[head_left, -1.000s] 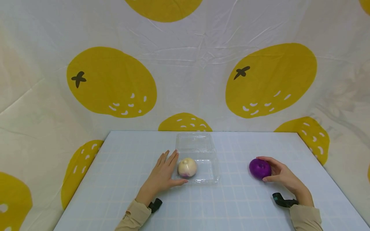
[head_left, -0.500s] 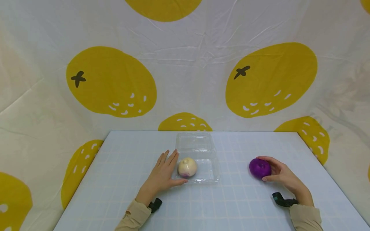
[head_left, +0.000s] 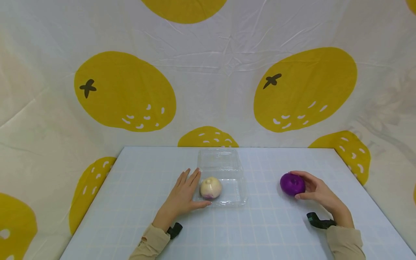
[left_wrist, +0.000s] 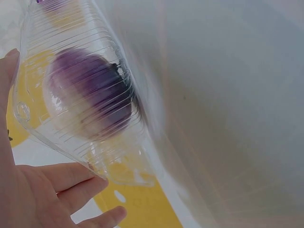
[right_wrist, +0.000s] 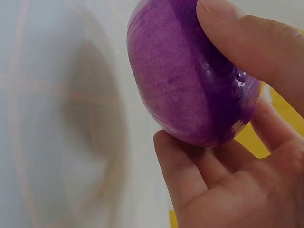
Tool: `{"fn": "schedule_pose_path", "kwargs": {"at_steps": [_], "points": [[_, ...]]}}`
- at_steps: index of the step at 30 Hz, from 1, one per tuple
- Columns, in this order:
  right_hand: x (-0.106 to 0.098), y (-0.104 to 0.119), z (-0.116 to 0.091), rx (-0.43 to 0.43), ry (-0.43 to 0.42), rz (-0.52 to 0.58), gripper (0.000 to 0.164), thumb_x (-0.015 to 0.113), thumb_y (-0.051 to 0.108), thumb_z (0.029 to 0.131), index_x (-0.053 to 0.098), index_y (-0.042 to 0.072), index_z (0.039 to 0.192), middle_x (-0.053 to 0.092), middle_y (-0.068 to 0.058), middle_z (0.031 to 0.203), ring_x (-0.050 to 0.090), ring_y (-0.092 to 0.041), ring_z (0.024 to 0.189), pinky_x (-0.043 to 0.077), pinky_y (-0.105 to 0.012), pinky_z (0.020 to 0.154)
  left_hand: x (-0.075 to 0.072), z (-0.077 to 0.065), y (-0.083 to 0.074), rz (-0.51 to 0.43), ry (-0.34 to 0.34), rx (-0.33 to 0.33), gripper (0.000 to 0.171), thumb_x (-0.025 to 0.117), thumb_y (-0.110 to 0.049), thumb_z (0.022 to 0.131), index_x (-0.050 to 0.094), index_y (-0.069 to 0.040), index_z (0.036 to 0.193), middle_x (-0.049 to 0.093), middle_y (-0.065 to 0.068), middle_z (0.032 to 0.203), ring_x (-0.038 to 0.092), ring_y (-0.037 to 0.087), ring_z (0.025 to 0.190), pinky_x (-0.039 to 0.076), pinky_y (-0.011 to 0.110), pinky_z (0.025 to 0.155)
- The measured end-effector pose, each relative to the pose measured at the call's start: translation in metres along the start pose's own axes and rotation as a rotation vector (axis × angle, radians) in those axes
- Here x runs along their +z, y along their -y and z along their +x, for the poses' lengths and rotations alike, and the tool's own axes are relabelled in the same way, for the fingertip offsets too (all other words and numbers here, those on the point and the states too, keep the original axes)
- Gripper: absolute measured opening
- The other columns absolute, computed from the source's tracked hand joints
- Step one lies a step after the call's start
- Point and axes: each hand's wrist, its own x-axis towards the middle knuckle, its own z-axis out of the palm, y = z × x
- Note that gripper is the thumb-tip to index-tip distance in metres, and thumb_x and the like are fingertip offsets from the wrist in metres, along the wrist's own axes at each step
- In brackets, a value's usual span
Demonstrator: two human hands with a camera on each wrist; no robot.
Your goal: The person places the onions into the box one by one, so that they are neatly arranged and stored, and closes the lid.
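Note:
My right hand (head_left: pixel 320 193) grips a glossy purple onion (head_left: pixel 292 184), thumb on the near side and fingers behind. In the right wrist view, the onion (right_wrist: pixel 185 80) hangs off the table, its shadow apart from it. A clear plastic clamshell box (head_left: pixel 232 191) lies with its lid folded back. In its left part sits a cream turnip (head_left: pixel 210 187) with a purple underside, seen through the ribbed wall in the left wrist view. My left hand (head_left: pixel 182 196) rests with spread, fairly straight fingers against the box's left side, thumb along its front edge.
The lid (head_left: pixel 219 159) of the box reaches toward the table's far edge. A pale checked cloth covers the table (head_left: pixel 256 231). Behind and at the sides hangs a white curtain (head_left: pixel 214 97) with yellow fruit prints. Each wrist wears a black camera (head_left: pixel 318 221).
My right hand has lifted the purple onion slightly, and its shadow now shows below. The left hand, box and turnip stay where they were.

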Motion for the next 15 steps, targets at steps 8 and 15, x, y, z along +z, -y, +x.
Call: {"fn": "schedule_pose_path", "kwargs": {"at_steps": [8,15], "points": [[0.000,0.011,0.008,-0.018,0.014,-0.044,0.075,0.078,-0.003,0.079,0.044,0.002,0.145,0.048,-0.008,0.145,0.046,0.003,0.128,0.042,-0.012,0.098,-0.001,0.000,0.000,0.009,0.001,-0.001,0.112,0.059,-0.077,0.080,0.030,0.000,0.154,0.028,0.013,0.161,0.021,0.040,0.147,0.010,0.050,0.121],[0.004,0.020,0.015,-0.039,0.022,-0.026,0.075,0.078,-0.005,0.079,0.044,0.001,0.145,0.048,-0.008,0.144,0.048,0.001,0.127,0.044,-0.014,0.098,-0.001,0.000,0.000,0.006,0.002,-0.003,0.111,0.059,-0.077,0.080,0.029,0.000,0.155,0.028,0.012,0.161,0.021,0.040,0.147,0.011,0.050,0.121]]}}
